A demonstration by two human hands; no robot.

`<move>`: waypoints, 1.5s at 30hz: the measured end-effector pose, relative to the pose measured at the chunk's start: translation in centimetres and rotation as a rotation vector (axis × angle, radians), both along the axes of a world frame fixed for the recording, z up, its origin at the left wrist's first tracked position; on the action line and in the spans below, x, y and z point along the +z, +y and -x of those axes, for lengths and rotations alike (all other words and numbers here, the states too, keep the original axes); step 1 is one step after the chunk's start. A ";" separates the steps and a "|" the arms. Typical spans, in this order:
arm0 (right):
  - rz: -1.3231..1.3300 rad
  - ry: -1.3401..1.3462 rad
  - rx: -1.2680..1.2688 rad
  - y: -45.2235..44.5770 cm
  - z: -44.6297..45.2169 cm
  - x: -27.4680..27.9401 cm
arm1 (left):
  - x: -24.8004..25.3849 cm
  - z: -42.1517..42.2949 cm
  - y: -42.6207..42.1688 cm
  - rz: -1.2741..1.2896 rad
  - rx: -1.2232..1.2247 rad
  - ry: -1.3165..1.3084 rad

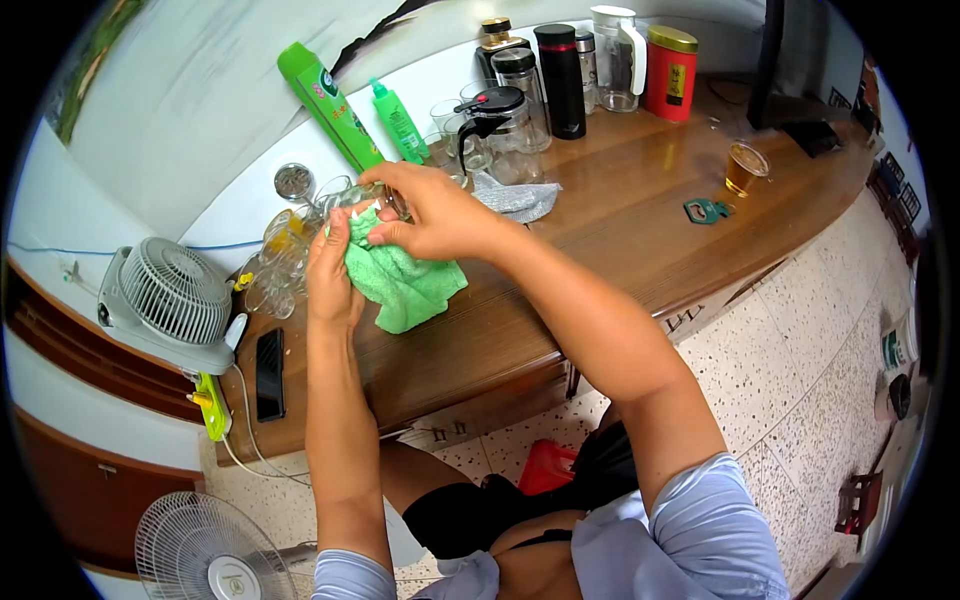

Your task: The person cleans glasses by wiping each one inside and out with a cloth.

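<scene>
A light green cloth (405, 285) hangs from my hands over the wooden desk. My left hand (335, 265) is closed on the cloth, fingers pointing up. My right hand (435, 212) curls its fingers and thumb around a clear glass (397, 204), partly covered by the fingers and the cloth. The cloth meets the glass between both hands. Just behind my left hand, several clear glasses (275, 275) are crowded together. A crumpled grey cloth (515, 198) lies to the right of my right hand.
Along the wall stand a green bottle (330, 110), a smaller green pump bottle (400, 122), a glass teapot (505, 135), a black flask (560, 80), a white-handled pitcher (622, 60) and a red tin (670, 75). A cup of amber liquid (742, 172), a phone (270, 375) and a fan (175, 295) are nearby.
</scene>
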State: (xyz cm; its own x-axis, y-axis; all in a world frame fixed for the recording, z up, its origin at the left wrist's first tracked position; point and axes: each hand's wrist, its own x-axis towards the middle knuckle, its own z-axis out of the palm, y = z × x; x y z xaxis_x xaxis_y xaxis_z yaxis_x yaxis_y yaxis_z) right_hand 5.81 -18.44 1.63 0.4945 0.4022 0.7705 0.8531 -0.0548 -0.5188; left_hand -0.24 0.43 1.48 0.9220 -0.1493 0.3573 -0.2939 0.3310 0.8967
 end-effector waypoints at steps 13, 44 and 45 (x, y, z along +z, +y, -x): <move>-0.069 -0.230 -0.053 0.7 0.5 0.3 | 0.3 0.1 1.3 0.025 -0.016 -0.036; 0.039 -0.315 -0.094 0.5 0.9 0.3 | 0.0 -0.5 1.0 0.168 -0.044 0.044; -0.004 -0.247 -0.069 0.6 0.8 0.1 | 0.1 -0.3 0.8 0.157 0.008 0.048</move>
State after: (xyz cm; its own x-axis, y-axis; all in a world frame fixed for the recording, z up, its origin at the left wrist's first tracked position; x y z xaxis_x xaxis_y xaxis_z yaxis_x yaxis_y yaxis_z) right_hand 5.02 -17.80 1.73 0.3168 0.3707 0.8731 0.9485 -0.1152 -0.2952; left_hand 0.11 1.28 1.60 0.9394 -0.0877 0.3314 -0.2555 0.4657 0.8473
